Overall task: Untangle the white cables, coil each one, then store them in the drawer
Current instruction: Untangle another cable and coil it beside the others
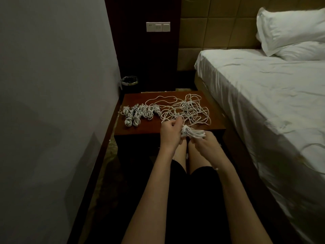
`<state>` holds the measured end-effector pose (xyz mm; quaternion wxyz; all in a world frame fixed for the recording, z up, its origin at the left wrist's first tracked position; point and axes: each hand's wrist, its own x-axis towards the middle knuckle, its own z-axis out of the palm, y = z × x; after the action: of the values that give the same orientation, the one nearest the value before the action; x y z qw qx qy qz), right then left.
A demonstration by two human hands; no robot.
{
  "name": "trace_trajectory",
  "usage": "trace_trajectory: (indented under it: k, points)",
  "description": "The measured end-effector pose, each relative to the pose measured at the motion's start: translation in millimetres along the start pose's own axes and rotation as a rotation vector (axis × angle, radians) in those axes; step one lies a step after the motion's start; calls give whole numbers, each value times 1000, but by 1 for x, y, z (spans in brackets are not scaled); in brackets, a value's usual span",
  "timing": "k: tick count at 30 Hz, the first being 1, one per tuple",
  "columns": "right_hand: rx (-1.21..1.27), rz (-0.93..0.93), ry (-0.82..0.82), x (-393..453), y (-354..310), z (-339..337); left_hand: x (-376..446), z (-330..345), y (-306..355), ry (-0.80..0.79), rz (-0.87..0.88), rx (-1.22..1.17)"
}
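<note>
A dark wooden nightstand (140,128) stands in front of me. Several coiled white cables (139,113) lie in a cluster on its left half. A loose tangle of white cables (186,110) spreads over its right half. Over the front edge, my right hand (204,143) holds a folded bundle of white cable (193,133). My left hand (169,132) pinches the left end of that bundle, where the cable is wrapped around it. A strand runs from the bundle up into the tangle. The drawer front below the top is in shadow.
A bed with white sheets (263,103) and pillows (290,30) runs along the right. A grey wall (52,85) closes the left side. A small bin (129,81) stands behind the nightstand. My knees (186,155) are just under my hands.
</note>
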<state>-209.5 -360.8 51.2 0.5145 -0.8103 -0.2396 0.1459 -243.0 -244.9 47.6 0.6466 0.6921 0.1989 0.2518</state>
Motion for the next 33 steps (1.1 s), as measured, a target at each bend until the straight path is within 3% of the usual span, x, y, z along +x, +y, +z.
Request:
trace_trajectory:
  k: [4, 10, 16, 19, 22, 27, 29, 33]
  points:
    - [-215, -32, -157, 0, -12, 16, 8, -7, 1, 169, 48, 176]
    - [-431, -100, -312, -5, -38, 13, 9, -15, 5, 193, 159, 402]
    - [-321, -264, -140, -13, -44, -5, 6, -15, -3, 28, 177, 492]
    - [-243, -316, 58, -12, -38, -8, 0, -13, -1, -123, 189, 391]
    - [-139, -225, 122, -4, -20, -8, -3, -13, 0, -154, 182, 227]
    - [244, 2, -69, 0, -2, -1, -3, -13, -8, -64, 78, 41]
    - [383, 93, -175, -2, 3, 5, -3, -13, -5, -30, -29, -149]
    - [186, -10, -147, -12, -11, 18, 2, -16, 6, 155, -97, -307]
